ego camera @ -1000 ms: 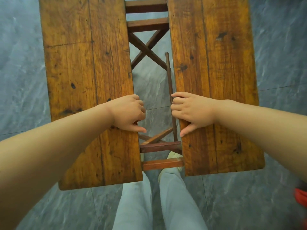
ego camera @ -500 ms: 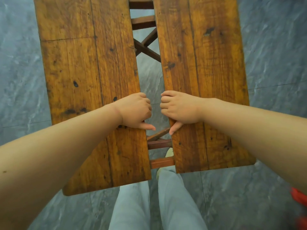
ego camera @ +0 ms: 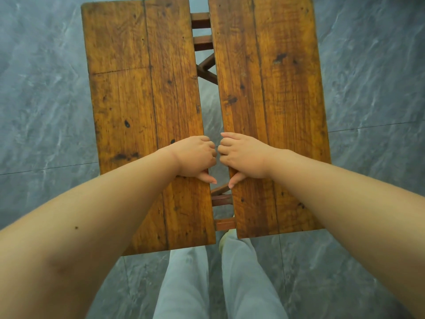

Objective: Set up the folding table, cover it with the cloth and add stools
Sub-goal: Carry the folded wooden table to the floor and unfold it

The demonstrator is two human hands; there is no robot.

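The folding table stands in front of me as two orange-brown wooden halves. The left half [ego camera: 142,100] and the right half [ego camera: 271,93] are separated by a narrow gap. Dark red-brown crossbars and braces [ego camera: 202,44] of the frame show through that gap. My left hand [ego camera: 195,157] curls over the inner edge of the left half, fingers tucked into the gap. My right hand [ego camera: 241,155] grips the inner edge of the right half the same way. The knuckles of both hands almost touch. No cloth or stools are in view.
Grey marbled floor tiles [ego camera: 46,111] surround the table on all sides. My legs in light grey trousers [ego camera: 188,284] stand against the near end of the table, with a pale shoe tip [ego camera: 224,238] under its edge.
The two tabletop halves have come closer together, so the gap has narrowed from wide to a thin slot. My hands have moved inward with them until nearly touching.
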